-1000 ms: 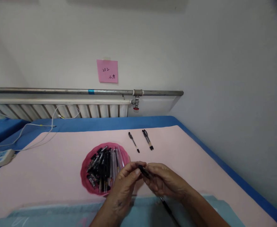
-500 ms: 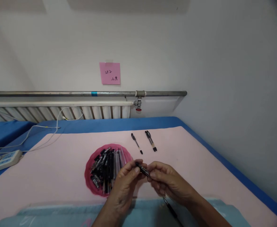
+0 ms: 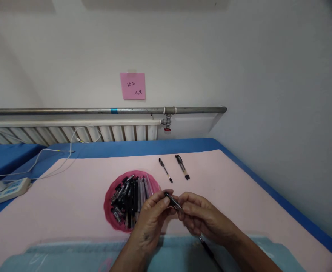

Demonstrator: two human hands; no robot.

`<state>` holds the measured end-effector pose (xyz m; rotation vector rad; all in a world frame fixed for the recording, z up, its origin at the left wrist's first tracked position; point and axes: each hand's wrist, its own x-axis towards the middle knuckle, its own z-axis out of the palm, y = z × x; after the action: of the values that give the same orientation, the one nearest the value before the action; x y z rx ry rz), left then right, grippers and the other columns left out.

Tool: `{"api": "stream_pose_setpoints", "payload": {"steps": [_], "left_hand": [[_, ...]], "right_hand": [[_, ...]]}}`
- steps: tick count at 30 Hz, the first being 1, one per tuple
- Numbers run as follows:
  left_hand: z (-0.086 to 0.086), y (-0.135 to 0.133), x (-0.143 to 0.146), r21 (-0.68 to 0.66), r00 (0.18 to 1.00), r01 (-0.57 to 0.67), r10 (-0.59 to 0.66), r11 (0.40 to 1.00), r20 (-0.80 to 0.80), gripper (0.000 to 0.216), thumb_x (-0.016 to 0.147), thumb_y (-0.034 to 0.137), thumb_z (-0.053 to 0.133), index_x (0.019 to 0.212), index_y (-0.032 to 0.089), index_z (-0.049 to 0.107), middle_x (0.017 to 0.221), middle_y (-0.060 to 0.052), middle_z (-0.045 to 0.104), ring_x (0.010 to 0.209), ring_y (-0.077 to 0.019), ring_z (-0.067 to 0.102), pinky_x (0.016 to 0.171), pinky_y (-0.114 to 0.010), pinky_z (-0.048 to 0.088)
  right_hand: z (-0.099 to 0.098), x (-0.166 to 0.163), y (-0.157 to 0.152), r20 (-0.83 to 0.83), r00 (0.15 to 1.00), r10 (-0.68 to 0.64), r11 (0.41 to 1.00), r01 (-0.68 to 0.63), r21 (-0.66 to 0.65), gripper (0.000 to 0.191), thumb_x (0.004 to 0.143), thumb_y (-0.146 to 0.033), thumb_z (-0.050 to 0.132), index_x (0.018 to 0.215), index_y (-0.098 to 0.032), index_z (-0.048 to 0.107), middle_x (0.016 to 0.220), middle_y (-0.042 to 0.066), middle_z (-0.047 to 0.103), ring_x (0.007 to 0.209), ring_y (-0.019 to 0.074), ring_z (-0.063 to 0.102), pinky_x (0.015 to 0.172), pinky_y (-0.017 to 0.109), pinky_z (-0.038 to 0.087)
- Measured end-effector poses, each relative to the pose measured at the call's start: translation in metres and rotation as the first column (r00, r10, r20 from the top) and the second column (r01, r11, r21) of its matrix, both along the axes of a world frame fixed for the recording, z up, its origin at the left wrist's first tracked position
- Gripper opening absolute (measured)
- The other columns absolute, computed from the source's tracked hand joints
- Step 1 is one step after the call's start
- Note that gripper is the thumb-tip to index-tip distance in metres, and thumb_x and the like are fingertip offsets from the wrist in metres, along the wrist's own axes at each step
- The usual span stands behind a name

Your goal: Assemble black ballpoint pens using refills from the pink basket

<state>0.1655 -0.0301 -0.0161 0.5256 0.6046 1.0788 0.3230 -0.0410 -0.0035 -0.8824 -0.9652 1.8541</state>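
Observation:
My left hand [image 3: 151, 217] is closed, with thumb and fingers pinching the upper end of a black pen cap [image 3: 172, 201] that has a clip. My right hand [image 3: 204, 217] closes its fingertips on the cap's lower end, just beside the left fingers. Whatever is inside the right fingers is hidden. Below the right hand, a dark pen [image 3: 208, 251] slants over the light blue cloth, its narrow silvery end up at the hand. I cannot tell whether the right hand grips it. Left of my hands stands a pink scalloped bowl [image 3: 108, 215] with black caps, dark refills and clear barrels.
Beyond my hands lie a single black-capped pen [image 3: 166, 170] and a pair of capped pens [image 3: 182, 167] side by side on the pink table cover [image 3: 239, 189]. A white power strip [image 3: 9, 192] with cables is at left. A radiator and pipe [image 3: 140, 110] run along the wall.
The view has shifted slightly. Both hands keep hold of the cap, which has turned a little so its clip shows more. The pen below the right hand sits slightly farther right.

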Motion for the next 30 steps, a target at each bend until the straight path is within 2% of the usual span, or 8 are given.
{"api": "stream_pose_setpoints", "payload": {"steps": [12, 21, 26, 30], "left_hand": [[0.002, 0.000, 0.001, -0.006, 1.000, -0.008, 0.008, 1.000, -0.025, 0.027, 0.063, 0.025, 0.076, 0.087, 0.014, 0.072, 0.075, -0.006, 0.070, 0.066, -0.0127, 0.061, 0.066, -0.025, 0.044], [0.005, -0.001, 0.001, 0.006, 1.000, -0.015, 0.015, 1.000, -0.010, 0.027, 0.065, 0.025, 0.074, 0.089, 0.013, 0.070, 0.079, -0.008, 0.070, 0.064, -0.0139, 0.063, 0.062, -0.026, 0.046], [0.003, -0.008, 0.009, 0.029, 0.995, 0.101, -0.102, 0.994, 0.020, 0.029, 0.067, 0.027, 0.071, 0.091, 0.012, 0.066, 0.068, -0.007, 0.068, 0.053, -0.0157, 0.062, 0.053, -0.027, 0.045], [0.000, -0.012, 0.014, 0.086, 0.977, 0.209, -0.212, 0.974, 0.028, 0.031, 0.065, 0.030, 0.072, 0.089, 0.010, 0.066, 0.065, -0.009, 0.067, 0.051, -0.0172, 0.061, 0.050, -0.028, 0.046]], "right_hand": [[-0.001, 0.001, 0.000, 0.053, 0.998, 0.018, 1.000, -0.019, 0.007, 0.017, 0.076, -0.029, 0.066, 0.080, -0.017, 0.055, 0.064, -0.001, 0.063, 0.041, 0.0047, 0.047, 0.035, 0.014, 0.028], [-0.005, 0.010, 0.008, 0.166, 0.980, -0.106, 0.994, 0.106, 0.010, 0.022, 0.071, -0.035, 0.068, 0.079, -0.018, 0.056, 0.051, -0.006, 0.052, 0.038, 0.0045, 0.038, 0.034, 0.015, 0.020], [-0.011, 0.012, 0.013, 0.274, 0.955, -0.113, 0.994, 0.107, 0.037, 0.024, 0.071, -0.039, 0.067, 0.077, -0.018, 0.056, 0.047, -0.006, 0.049, 0.037, 0.0058, 0.037, 0.035, 0.018, 0.022], [-0.015, 0.014, 0.017, 0.345, 0.921, -0.183, 0.983, 0.165, 0.082, 0.023, 0.070, -0.040, 0.066, 0.076, -0.019, 0.057, 0.042, -0.007, 0.045, 0.034, 0.0060, 0.032, 0.035, 0.019, 0.021]]}}
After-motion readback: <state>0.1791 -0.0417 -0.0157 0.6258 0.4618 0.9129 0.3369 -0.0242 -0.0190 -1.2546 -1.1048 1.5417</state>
